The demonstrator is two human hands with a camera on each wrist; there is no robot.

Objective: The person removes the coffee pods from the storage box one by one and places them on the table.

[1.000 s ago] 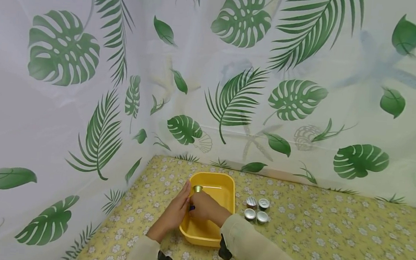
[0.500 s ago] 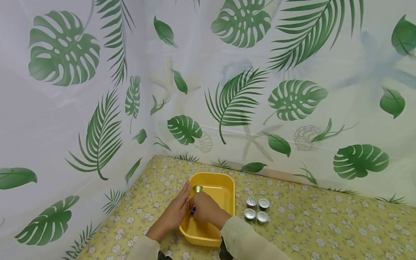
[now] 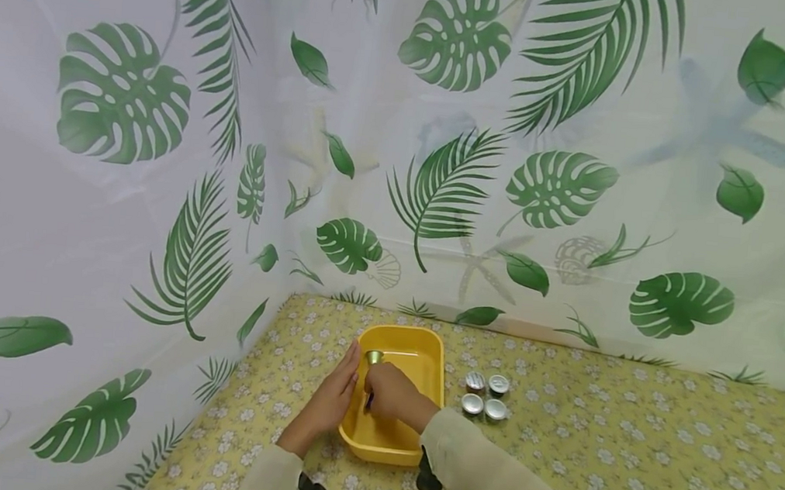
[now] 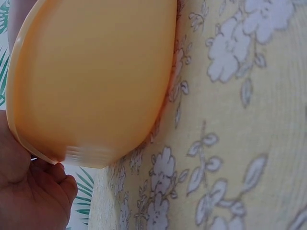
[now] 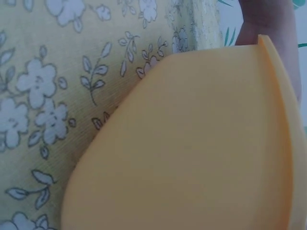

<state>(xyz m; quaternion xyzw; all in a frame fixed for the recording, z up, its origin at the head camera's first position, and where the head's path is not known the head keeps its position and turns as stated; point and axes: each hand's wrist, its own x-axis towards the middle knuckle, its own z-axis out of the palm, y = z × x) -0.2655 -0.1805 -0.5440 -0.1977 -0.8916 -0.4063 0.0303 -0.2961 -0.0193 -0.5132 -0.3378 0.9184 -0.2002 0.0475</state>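
Observation:
A yellow tub (image 3: 381, 456) stands on the table. My left hand (image 3: 334, 389) holds its left rim. In the left wrist view, bent fingertips (image 4: 69, 186) show just under the rim, close to the tub's outer wall. Inside the tub, my right hand (image 3: 390, 391) has curled fingers around a small dark purple-blue thing (image 3: 369, 402), mostly hidden by the hand; I cannot tell its kind. Just beyond the knuckles, a small gold cup-shaped pod (image 3: 374, 356) stands by the left inner wall. The right wrist view shows only the tub's outer wall and rim.
Right of the tub, several small pods (image 3: 495, 410) with silver lids sit close together on the flowered tablecloth (image 3: 592, 449). A leaf-print curtain (image 3: 549, 134) hangs behind the table and along its left side.
My right hand has shifted slightly right inside the tub, and the dark thing has moved right and nearer with it. My left hand, the gold pod and the silver-lidded pods stay put.

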